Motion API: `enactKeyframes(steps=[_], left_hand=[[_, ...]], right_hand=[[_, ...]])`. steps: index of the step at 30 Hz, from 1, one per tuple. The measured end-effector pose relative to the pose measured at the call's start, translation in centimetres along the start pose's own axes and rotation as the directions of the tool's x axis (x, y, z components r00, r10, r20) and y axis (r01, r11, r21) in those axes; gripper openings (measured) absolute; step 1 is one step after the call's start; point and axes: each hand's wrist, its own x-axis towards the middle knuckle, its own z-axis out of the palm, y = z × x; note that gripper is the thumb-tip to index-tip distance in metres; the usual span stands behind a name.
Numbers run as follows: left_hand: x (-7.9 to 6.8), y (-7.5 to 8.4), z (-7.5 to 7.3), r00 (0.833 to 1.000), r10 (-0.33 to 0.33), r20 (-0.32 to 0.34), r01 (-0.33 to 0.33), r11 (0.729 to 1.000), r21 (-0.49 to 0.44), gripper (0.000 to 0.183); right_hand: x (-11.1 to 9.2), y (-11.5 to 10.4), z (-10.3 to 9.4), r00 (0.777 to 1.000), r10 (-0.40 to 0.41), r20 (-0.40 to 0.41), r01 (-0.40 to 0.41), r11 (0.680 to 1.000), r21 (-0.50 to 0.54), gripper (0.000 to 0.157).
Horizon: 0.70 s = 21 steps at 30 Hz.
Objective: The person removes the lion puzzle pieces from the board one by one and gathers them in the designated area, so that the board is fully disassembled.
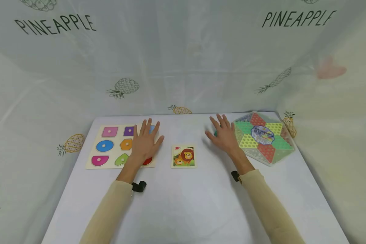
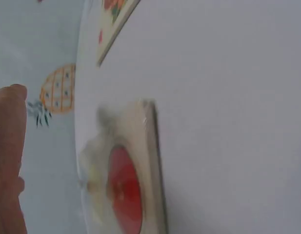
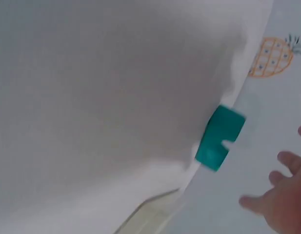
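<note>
My left hand (image 1: pixel 144 144) hovers over the right part of a cream shape puzzle board (image 1: pixel 117 142), fingers spread and straight. Colored knobbed pieces sit in the board; the hand and forearm hide some of them. Below the hand, the left wrist view has a red round piece (image 2: pixel 125 190) near the board's edge. My right hand (image 1: pixel 225 135), fingers also spread, is above the table beside a hexagonal plastic box (image 1: pixel 263 149). A teal notched block (image 3: pixel 218 136) stands by that hand, mostly covered by it in the head view. Neither hand holds anything.
Between the hands lies a small lion picture puzzle (image 1: pixel 184 157). Everything is on a white table (image 1: pixel 183 203). A pineapple-print curtain (image 1: pixel 183 61) hangs behind the table's far edge and along its sides. Each wrist carries a black camera mount (image 1: pixel 139 186).
</note>
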Motion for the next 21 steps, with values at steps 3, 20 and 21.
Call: enactKeyframes(steps=[3,20,21], left_hand=[[-1.4,1.3,0.4,0.996,0.091,-0.017,-0.091,0.996,-0.025,0.069],[-6.6,7.3,3.4,0.949,0.262,0.177,-0.262,0.965,-0.021,0.066],[-6.7,7.3,3.5,0.949,0.254,0.188,-0.255,0.967,-0.019,0.066]], right_hand=[[-0.1,-1.6,0.6,0.996,-0.092,0.013,0.090,0.990,0.109,0.061],[-0.3,-7.9,4.8,0.902,-0.265,0.341,0.176,0.947,0.270,0.029],[-0.3,-8.2,5.1,0.897,-0.271,0.350,0.182,0.946,0.266,0.028]])
